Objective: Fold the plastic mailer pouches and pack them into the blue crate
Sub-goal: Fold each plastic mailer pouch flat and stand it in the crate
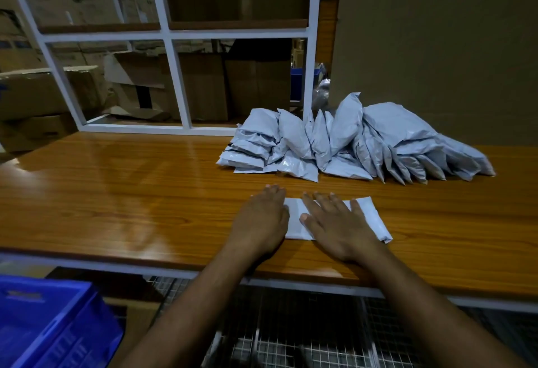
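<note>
One pale grey mailer pouch [369,219] lies flat on the wooden table [131,193] near its front edge. Both hands lie on it with straight fingers: my left hand [262,219] presses its left end, and my right hand [334,222] covers its middle. A heap of several filled grey mailer pouches [349,143] leans against the back wall farther on the table. The blue crate [49,324] stands below the table at the lower left, its inside mostly out of sight.
A white window frame [171,76] rises behind the table, with cardboard boxes [203,88] stacked beyond it. A tall brown board [436,47] stands at the back right. A wire mesh rack [291,338] sits under the table front.
</note>
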Demonstrator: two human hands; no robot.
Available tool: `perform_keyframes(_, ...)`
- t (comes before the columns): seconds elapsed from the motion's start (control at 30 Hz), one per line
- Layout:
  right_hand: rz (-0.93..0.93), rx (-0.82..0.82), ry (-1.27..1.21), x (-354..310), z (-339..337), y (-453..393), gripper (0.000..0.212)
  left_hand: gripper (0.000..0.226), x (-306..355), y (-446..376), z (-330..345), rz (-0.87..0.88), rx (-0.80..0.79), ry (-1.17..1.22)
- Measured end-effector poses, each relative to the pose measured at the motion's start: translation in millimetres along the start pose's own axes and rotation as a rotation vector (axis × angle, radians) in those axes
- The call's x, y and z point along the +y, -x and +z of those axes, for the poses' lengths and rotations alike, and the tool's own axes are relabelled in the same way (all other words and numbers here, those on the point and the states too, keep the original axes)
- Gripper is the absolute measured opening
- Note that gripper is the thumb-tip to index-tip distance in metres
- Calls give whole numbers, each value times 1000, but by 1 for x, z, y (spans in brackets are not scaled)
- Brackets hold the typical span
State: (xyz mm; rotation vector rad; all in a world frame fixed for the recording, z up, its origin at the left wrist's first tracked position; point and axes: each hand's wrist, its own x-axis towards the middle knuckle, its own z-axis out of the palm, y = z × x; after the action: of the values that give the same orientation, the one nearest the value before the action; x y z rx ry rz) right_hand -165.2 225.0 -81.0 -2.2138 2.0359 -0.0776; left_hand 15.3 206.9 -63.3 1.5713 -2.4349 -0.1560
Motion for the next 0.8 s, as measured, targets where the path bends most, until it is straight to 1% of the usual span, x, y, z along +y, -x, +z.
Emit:
perform_keyframes(0.03,1,5,-55,2,-1,2,59,55,2,0,1,15,-21,33)
perform_keyframes(0.1,6,33,-195,6,-7,6,57,57,2,2,7,32,-118,43)
perform_keyframes(0.17,53,118,-352,13,-16,5,52,60,-1,2,12,44,-157,9)
perform_keyframes(0.27,76,268,-391,29,-20,-1,38,59,-2,0,13,46,-169,-7)
perform_keyframes(0.33,47,290,-393,35,-15,0,35,59,0,1,11,32,-166,-21)
perform_keyframes(0.37,25,276,-357,35,-10,1,38,58,1,2,10,21,-164,-22)
perform_keyframes(0.43,-4,191,-207,31,-5,3,47,56,4,1,8,-5,-156,-17)
perform_keyframes(0.47,-7,145,-126,28,-3,4,50,56,5,1,8,-16,-143,-32)
perform_keyframes(0.53,19,108,-21,26,-1,1,55,55,11,-3,8,-29,-99,-93)
perform_keyframes(0.63,83,68,8,25,2,-3,58,54,22,-13,10,-16,-15,-168)
perform_keyframes(0.67,85,62,12,25,2,-2,59,54,25,-16,11,-4,0,-161)
perform_keyframes(0.73,59,70,-6,25,1,0,59,52,28,-18,14,10,-39,-69)
perform_keyframes(0.8,30,68,-78,29,-3,5,58,53,25,-18,19,12,-73,9)
